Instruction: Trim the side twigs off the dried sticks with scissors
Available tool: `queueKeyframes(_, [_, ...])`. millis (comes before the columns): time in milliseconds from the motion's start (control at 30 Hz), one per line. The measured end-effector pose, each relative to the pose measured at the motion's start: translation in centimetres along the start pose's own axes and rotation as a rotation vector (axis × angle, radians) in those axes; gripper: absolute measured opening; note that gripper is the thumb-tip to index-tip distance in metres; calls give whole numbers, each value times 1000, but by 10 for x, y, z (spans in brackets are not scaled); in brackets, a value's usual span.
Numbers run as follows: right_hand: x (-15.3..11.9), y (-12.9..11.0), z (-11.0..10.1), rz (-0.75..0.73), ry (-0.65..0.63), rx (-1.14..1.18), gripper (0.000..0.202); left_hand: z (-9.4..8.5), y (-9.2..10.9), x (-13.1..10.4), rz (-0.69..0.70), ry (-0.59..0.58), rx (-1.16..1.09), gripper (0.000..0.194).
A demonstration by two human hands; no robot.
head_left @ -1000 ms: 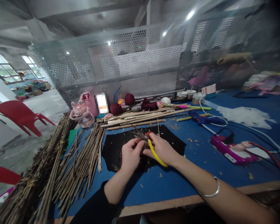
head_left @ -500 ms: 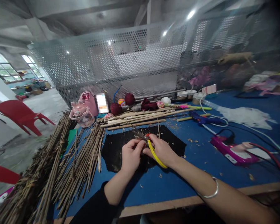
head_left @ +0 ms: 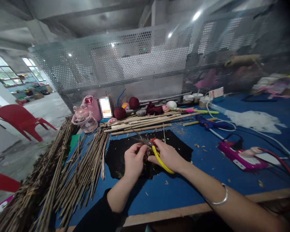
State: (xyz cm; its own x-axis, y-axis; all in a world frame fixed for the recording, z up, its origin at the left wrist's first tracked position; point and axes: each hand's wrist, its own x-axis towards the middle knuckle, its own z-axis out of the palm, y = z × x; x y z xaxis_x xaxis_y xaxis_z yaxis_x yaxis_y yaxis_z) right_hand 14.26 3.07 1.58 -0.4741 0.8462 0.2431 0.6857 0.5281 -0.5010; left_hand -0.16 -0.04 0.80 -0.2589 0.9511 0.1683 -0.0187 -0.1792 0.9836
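Observation:
My right hand [head_left: 170, 156] is closed on a pair of scissors [head_left: 162, 162] with yellow and red handles. Their dark blades point up and left, over a black cloth [head_left: 181, 145] on the table. Beside the blades, my left hand [head_left: 134, 161] is closed, thumb against curled fingers; whatever it pinches is hidden. Small brown scraps lie on the cloth between the hands. A thin pale stick [head_left: 164, 133] rests across the cloth's far edge.
Left of the cloth lie many thin sticks [head_left: 87, 167] and a thick twig bundle [head_left: 36, 180]. Bamboo sticks [head_left: 140, 129] and dark red yarn balls [head_left: 134, 102] lie behind. A blue glue gun [head_left: 211, 124] and purple power strip [head_left: 241, 158] are at right, with cables.
My left hand has shifted slightly left, widening the gap to my right hand. The scissors stay in my right hand, nearly in the same place.

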Motion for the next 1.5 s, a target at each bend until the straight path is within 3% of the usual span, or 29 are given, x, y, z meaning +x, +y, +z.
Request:
queueKeyframes(633, [3, 3, 3, 95, 19, -2, 34, 2, -2, -2, 12, -34, 103, 21])
queueKeyframes(1033, [5, 7, 5, 139, -2, 32, 26, 2, -3, 0, -65, -24, -29, 28])
queueKeyframes(1333, [1, -1, 3, 61, -30, 40, 31, 3, 2, -3, -114, -43, -17, 25])
queueKeyframes(1500, [2, 2, 6, 19, 9, 41, 34, 2, 0, -3, -35, -45, 16, 22])
